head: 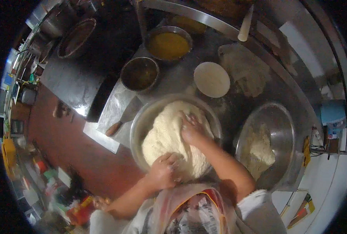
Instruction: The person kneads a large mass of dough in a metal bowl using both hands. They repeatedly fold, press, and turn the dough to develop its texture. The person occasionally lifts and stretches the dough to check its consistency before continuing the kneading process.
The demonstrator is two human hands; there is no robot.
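Note:
A large mass of pale dough (164, 131) fills much of a round metal bowl (136, 128) right in front of me. My right hand (194, 128) presses into the dough at its upper right, fingers partly sunk or hidden in it. At the near rim of the bowl, my left hand (166, 169) has curled fingers against the lower edge of the dough; whether it grips a fold cannot be told. Both hands have pale dough or flour on them.
A metal basin (290, 137) with dough remnants stands right. Beyond the bowl are a white round dish (211, 79), a dark-filled pot (139, 73) and a pan of yellow liquid (168, 46). Left lies a wide scraper with a wooden handle (114, 128). A cloth (243, 67) lies behind.

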